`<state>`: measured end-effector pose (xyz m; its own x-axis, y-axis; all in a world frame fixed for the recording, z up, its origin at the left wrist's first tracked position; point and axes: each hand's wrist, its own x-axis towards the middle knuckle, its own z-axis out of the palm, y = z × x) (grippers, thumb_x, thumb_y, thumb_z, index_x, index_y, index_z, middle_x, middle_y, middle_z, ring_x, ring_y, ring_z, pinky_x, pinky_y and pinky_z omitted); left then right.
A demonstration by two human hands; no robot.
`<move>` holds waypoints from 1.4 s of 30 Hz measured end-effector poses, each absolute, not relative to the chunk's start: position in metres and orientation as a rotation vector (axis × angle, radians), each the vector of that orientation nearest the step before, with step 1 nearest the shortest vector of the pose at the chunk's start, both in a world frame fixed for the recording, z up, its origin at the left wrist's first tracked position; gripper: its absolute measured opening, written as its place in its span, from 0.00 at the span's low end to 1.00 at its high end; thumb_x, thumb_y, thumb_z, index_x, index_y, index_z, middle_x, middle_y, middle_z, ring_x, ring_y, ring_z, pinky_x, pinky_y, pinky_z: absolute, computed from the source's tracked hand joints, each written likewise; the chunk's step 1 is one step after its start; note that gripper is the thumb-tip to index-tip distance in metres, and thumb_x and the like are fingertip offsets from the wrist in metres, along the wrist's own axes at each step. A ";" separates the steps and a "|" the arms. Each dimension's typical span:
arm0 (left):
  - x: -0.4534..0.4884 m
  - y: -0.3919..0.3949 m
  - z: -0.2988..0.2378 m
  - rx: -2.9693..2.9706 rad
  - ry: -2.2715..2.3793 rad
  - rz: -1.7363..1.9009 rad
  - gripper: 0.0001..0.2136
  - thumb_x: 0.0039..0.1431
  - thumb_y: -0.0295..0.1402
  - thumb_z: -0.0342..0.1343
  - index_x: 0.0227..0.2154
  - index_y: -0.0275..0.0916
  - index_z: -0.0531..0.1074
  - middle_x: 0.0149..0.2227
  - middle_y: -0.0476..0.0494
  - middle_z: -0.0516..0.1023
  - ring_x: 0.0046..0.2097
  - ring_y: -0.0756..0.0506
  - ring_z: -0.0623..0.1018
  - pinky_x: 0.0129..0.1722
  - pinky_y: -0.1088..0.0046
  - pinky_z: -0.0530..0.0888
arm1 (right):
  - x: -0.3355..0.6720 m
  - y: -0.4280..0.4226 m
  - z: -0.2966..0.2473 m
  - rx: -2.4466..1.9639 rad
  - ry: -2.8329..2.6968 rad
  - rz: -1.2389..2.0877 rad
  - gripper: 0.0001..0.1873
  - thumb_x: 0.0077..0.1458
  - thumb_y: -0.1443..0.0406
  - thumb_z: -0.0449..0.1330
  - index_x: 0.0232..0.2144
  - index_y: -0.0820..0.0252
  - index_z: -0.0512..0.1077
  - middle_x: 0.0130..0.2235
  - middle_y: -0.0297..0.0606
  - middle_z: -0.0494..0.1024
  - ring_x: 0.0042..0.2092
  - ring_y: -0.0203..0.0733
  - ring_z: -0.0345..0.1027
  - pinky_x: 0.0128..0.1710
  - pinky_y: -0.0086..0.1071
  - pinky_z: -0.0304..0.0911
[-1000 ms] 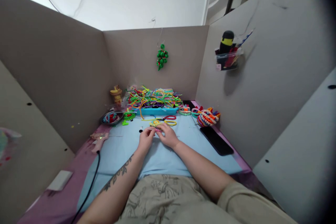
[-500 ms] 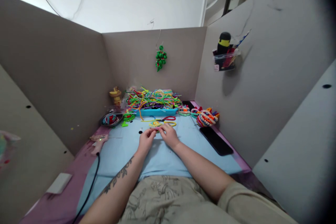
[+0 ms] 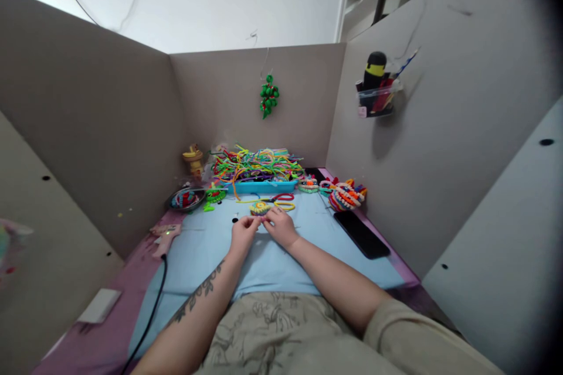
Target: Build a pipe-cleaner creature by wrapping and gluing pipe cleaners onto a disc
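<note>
My left hand [image 3: 244, 233] and my right hand [image 3: 280, 227] meet over the blue cloth [image 3: 206, 263], fingertips pinched close together. Just beyond the fingers is a small coiled pipe-cleaner piece [image 3: 260, 207], yellow in the middle with other colours round its edge. Both hands seem closed on its near edge, where something pinkish shows; the fingers hide the exact hold. Behind my right hand lie scissors [image 3: 288, 206] with red and yellow handles, along with a loose yellow strand.
A blue tray [image 3: 264, 187] heaped with coloured pipe cleaners [image 3: 255, 165] stands at the back. Left are a bowl [image 3: 187, 199] and a corded pink glue gun [image 3: 166, 240]; right, fuzzy finished pieces [image 3: 346, 196] and a black phone [image 3: 361, 235]. Grey partitions [image 3: 255, 135] enclose the table.
The coiled piece now tilts up and shows more of its face and side behind the fingers. My hands have shifted only slightly, fingertips still together.
</note>
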<state>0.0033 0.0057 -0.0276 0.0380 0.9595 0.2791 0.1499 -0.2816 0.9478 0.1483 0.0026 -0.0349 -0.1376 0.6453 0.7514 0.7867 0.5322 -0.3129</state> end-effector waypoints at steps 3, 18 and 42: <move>0.004 0.006 -0.028 1.586 1.178 1.336 0.15 0.49 0.43 0.56 0.26 0.34 0.74 0.23 0.46 0.75 0.27 0.49 0.71 0.29 0.75 0.66 | 0.147 0.001 -0.034 -1.190 -1.857 -0.174 0.07 0.53 0.67 0.55 0.24 0.58 0.67 0.31 0.38 0.69 0.36 0.42 0.61 0.37 0.33 0.58; 0.006 0.004 -0.026 1.714 1.059 1.417 0.09 0.52 0.37 0.54 0.28 0.36 0.73 0.33 0.43 0.77 0.34 0.47 0.74 0.37 0.71 0.70 | 0.147 -0.003 -0.030 -1.122 -1.882 0.025 0.09 0.57 0.66 0.51 0.31 0.58 0.71 0.33 0.39 0.70 0.39 0.41 0.63 0.41 0.34 0.60; 0.004 0.008 -0.031 1.538 1.105 1.337 0.15 0.48 0.43 0.57 0.28 0.34 0.76 0.27 0.43 0.78 0.29 0.47 0.74 0.32 0.72 0.69 | 0.147 -0.001 -0.033 -1.215 -1.852 -0.112 0.05 0.53 0.67 0.55 0.26 0.56 0.68 0.32 0.38 0.68 0.36 0.42 0.62 0.35 0.32 0.59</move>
